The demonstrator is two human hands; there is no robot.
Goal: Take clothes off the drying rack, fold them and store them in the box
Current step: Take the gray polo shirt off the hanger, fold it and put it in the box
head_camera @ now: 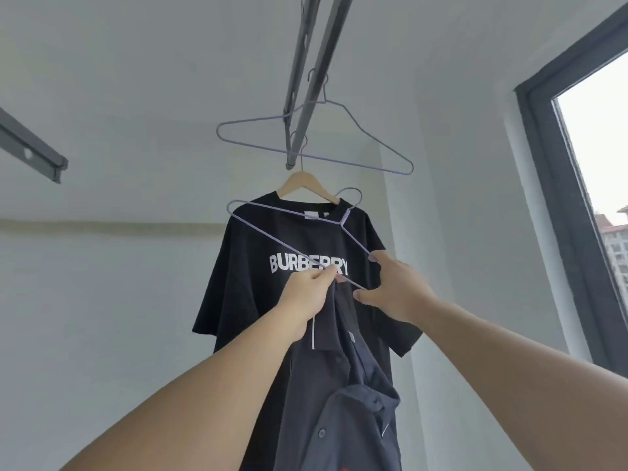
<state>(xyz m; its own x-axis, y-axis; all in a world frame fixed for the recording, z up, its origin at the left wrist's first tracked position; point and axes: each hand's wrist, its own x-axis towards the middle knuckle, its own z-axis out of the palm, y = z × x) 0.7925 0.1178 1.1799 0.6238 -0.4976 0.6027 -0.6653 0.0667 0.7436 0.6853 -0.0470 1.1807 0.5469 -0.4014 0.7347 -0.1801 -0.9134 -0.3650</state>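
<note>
- We look up at a grey ceiling drying rack (307, 83) made of two long bars.
- A black T-shirt (306, 239) with white letters hangs from the rack on a wooden hanger (306, 183).
- An empty lilac wire hanger (316, 144) also hangs from the rack, just above the wooden one.
- Our left hand (306, 297) pinches the top edge of a dark navy polo shirt (343, 396) between thumb and fingers, right at the lower bar of a second lilac wire hanger (289, 239).
- Our right hand (394, 287) grips the near corner of this second hanger; the fingers curl around the wire and the thumb points to the left.
- The second hanger is tilted in front of the black T-shirt, with its hook (353, 195) near the T-shirt collar and free of the rack.
- The polo shirt hangs down from the left hand between our two forearms, in front of the black T-shirt; its buttons and collar show low in the view.
- A dark window frame (557, 185) stands at the right, and another grey rail (32, 149) is at the left wall.
</note>
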